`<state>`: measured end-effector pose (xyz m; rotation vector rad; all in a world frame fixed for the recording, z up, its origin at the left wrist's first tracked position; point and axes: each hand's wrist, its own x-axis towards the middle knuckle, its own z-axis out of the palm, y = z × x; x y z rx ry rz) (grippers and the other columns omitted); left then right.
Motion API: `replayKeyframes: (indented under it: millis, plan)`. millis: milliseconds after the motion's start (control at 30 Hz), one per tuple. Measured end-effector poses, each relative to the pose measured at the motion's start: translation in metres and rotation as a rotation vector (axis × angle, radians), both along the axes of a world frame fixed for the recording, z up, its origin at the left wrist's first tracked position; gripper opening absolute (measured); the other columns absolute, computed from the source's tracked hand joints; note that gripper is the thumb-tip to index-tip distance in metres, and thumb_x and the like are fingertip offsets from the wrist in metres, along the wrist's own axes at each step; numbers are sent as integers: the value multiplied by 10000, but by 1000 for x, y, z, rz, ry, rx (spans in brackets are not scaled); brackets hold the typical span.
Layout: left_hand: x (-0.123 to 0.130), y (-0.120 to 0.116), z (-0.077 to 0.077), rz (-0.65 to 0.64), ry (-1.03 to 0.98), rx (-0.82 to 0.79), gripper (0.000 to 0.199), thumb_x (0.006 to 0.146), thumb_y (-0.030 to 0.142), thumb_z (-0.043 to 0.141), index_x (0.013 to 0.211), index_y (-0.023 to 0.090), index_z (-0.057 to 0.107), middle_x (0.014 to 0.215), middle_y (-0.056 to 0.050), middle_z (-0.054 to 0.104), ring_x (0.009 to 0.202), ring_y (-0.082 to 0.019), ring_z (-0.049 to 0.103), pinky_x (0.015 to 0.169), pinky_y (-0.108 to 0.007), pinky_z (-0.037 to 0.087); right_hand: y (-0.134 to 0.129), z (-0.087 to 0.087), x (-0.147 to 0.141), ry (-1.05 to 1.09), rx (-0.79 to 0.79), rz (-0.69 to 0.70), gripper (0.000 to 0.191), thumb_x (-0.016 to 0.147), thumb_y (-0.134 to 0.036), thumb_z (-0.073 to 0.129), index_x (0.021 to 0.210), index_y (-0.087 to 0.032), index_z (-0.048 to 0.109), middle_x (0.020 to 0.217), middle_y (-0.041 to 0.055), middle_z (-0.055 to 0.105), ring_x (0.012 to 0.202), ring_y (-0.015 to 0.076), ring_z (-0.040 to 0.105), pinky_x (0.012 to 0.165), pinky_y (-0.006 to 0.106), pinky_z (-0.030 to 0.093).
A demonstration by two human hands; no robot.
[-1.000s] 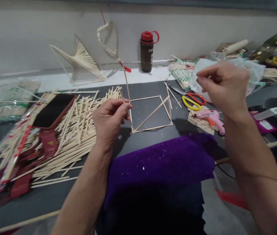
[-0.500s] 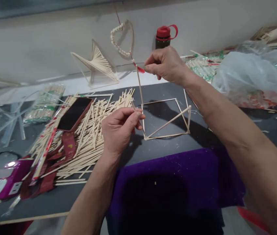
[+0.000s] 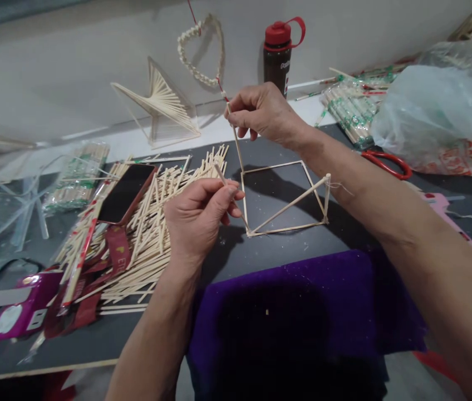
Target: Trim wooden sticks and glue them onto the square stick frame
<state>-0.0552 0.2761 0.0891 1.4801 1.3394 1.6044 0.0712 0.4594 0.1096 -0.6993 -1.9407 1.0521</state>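
A square frame of thin wooden sticks [image 3: 286,228] lies on the dark table, with one stick rising from its far left corner and a slanted one meeting a short upright at the right. My left hand [image 3: 205,214] pinches a stick [image 3: 220,174] beside the frame's left side; that stick's lower end points toward the near left corner. My right hand [image 3: 263,114] is closed at the top of the rising stick [image 3: 236,142], thumb and forefinger on its tip. A large pile of loose sticks [image 3: 152,239] lies left of my left hand.
A phone [image 3: 127,192] lies on the pile's left part. A dark bottle [image 3: 276,61] with a red lid, a fan-shaped stick model [image 3: 161,106] and a woven heart [image 3: 186,53] are at the wall. Red-handled scissors [image 3: 388,162] and a plastic bag [image 3: 440,117] lie right.
My right hand has moved left and down onto the top of the rising stick. My left hand has shifted slightly left, its stick now leaning more. The view has shifted, showing the scissors.
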Motion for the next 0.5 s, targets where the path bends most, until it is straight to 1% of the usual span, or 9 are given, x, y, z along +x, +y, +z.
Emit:
replayKeyframes:
  millis: [267, 433, 500]
  plan:
    - [0, 4, -2, -17, 16, 12, 86, 841, 270, 688, 821, 188, 703, 725, -17, 730, 464, -73, 627, 356, -161, 438, -9, 1, 1, 36, -16, 36, 109, 844, -145, 627, 739, -177, 619, 635, -22, 626, 600, 96, 619, 446, 155, 462]
    - [0, 8, -3, -12, 17, -7, 84, 842, 276, 689, 832, 194, 704, 714, -14, 729, 453, -67, 618, 365, -158, 442, -12, 4, 2, 18, -93, 26, 121, 835, -148, 650, 727, -179, 603, 656, -26, 634, 616, 85, 620, 474, 142, 460]
    - [1, 9, -3, -19, 15, -13, 84, 842, 277, 689, 835, 195, 703, 711, -10, 727, 454, -66, 618, 367, -155, 441, -13, 4, 2, 23, -98, 37, 127, 831, -139, 649, 722, -177, 596, 655, -30, 633, 614, 81, 618, 479, 140, 456]
